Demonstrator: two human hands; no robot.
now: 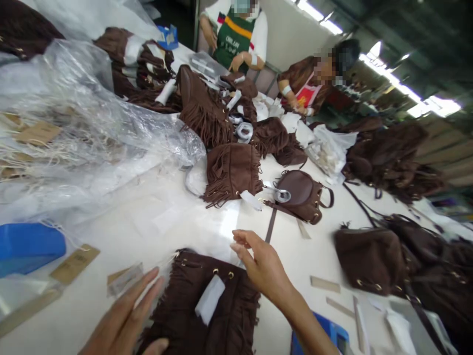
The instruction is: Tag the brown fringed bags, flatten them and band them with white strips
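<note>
A dark brown fringed bag (181, 301) lies on the white table in front of me, with brass eyelets near its top edge. White paper (210, 299) is wrapped on its front. My left hand (127, 315) is at the bag's left side, fingers stretched out; whether it touches the fringe I cannot tell. Above the bag's upper right corner is my right hand (260, 261), fingers apart and slightly curled, with nothing in it. Beside my left fingers lies a small brown tag in clear plastic (125, 280).
Clear plastic bags (84, 108) are heaped at the left, near a blue object (29, 249) and a cardboard tag (75, 264). A fringed bag (234, 172) and a small backpack (299, 195) lie ahead. More brown bags (369, 259) sit right. Two people (236, 34) stand across the table.
</note>
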